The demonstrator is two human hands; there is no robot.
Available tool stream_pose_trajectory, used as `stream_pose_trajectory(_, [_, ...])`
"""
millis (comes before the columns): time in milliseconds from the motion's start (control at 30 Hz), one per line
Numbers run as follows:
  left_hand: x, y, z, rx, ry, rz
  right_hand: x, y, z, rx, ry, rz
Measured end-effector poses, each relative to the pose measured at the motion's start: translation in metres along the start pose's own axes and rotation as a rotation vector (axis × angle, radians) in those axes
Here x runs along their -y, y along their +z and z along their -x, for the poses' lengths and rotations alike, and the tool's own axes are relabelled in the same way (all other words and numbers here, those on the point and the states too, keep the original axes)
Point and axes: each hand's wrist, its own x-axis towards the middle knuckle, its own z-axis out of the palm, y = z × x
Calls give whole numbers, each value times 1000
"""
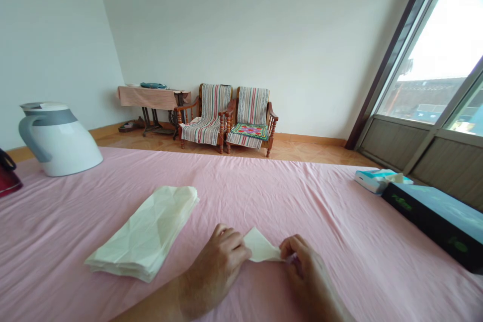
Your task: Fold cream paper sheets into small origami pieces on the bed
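A small piece of cream tissue paper (259,246), folded to a triangular peak, lies on the pink cloth between my hands. My left hand (222,256) is closed at its left side, fingers curled and pressed on the paper's edge. At the opposite corner my right hand (305,264) pinches the tissue between thumb and fingers. Part of the paper is hidden under the fingers of both hands. To the left of my left hand rests a stack of creased cream tissues (147,234), untouched.
A white and grey jug (62,138) stands at the far left beside a dark red object (7,176) cut off by the frame. On the right sit a tissue pack (372,181) and a long black box (426,226). Two wooden chairs (247,115) stand beyond the pink-covered surface (271,186).
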Motion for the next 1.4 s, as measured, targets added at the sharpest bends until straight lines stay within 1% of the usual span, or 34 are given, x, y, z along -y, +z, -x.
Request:
stream_pose_trajectory(100, [-1,-2,0,39,73,3,-11,-6,-2,-13,20,100])
stream_pose_trajectory(233, [-4,-3,0,79,97,5,-21,-7,-4,-7,-20,220])
stream_pose_trajectory(367, [-5,-1,0,56,114,-26,-13,-3,-2,-21,25,279])
stream_pose_trajectory(433, [-5,-1,0,48,140,-48,-11,-1,0,-10,24,287])
stream_pose_trajectory(533, [-5,-3,0,43,192,-81,-19,2,2,21,-15,304])
stream_pose_trajectory(633, [-5,-4,0,32,204,-96,-31,5,3,23,-18,320])
stream_pose_trajectory(733, [-5,-4,0,34,205,-104,-30,7,3,27,26,308])
stream_pose_trajectory(867, [-5,-5,-1,50,216,-102,-15,6,4,1,80,275])
stream_pose_trajectory(933, [-5,-5,-1,58,213,-104,-11,5,4,13,86,240])
stream_pose_trajectory(1033, [-4,-3,0,73,203,-113,-13,5,6,36,80,179])
stream_pose_trajectory(1200, [-2,2,2,64,183,-112,-18,5,6,46,80,92])
stream_pose_trajectory(1300, [-3,0,2,69,187,-111,-17,4,5,77,112,56])
stream_pose_trajectory(1400, [-5,-5,0,92,183,-110,-16,3,5,107,123,70])
